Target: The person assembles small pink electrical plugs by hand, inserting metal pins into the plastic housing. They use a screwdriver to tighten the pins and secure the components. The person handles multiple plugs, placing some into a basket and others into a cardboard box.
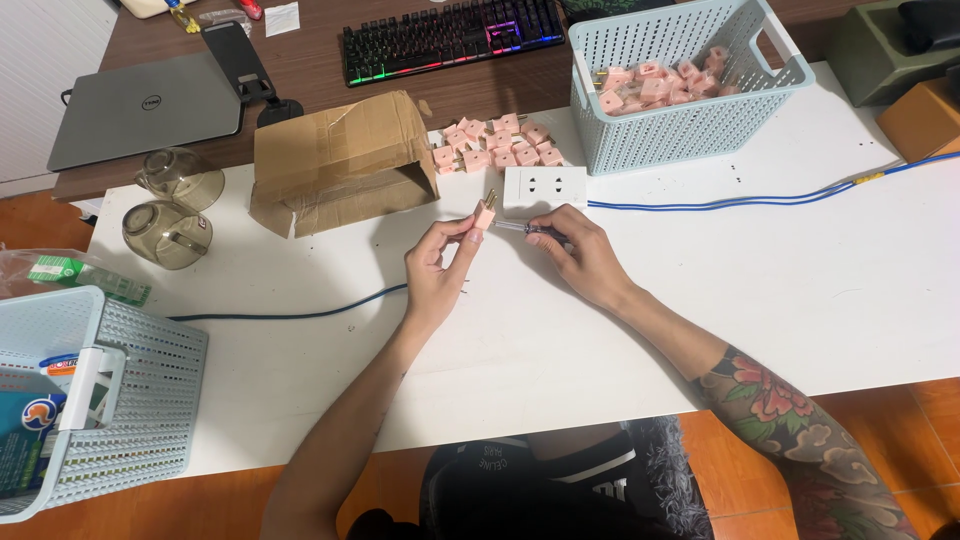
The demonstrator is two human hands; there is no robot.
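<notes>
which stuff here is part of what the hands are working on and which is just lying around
In use: small pink plastic plug adapter in left hand; slim screwdriver in right hand; white socket strip; pile of pink adapters; pale blue plastic basket.

Lying about: torn cardboard box, grey laptop, backlit keyboard, two glass jugs.

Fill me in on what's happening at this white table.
A person sits at the white table. The left hand holds up a small pink plug adapter, prongs upward. The right hand points a slim screwdriver at it. Just behind lie a white socket strip on a blue cable and a pile of pink adapters. More fill the pale blue basket. A torn cardboard box sits to the left.
</notes>
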